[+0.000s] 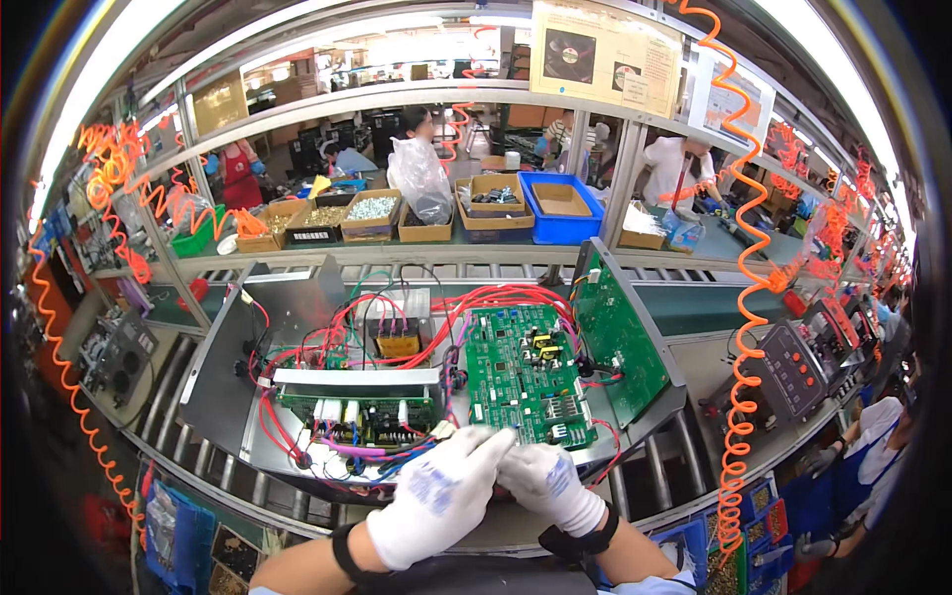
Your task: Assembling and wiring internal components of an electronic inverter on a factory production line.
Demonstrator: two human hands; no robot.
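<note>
In white gloves with printed marks, my left hand [438, 496] and my right hand [551, 484] meet at the front edge of an open metal chassis [223, 372]. Both sets of fingers are closed in a pinch beside the lower left corner of a flat green circuit board [516, 372]; what they hold, if anything, is hidden. A second green board [620, 327] stands on the tilted right-hand panel. Left of my fingertips run blue and purple wires [352, 451] below another board [367, 412] with white connectors. Red wires [506, 296] loop behind, around a transformer [399, 344].
The chassis rests on a roller conveyor [656, 466]. Orange coiled air hoses [749, 397] hang at both sides. Behind are cardboard part boxes [370, 213] and a blue bin [562, 208]. Another control unit [788, 367] stands right. A co-worker [878, 446] is at lower right; others work beyond.
</note>
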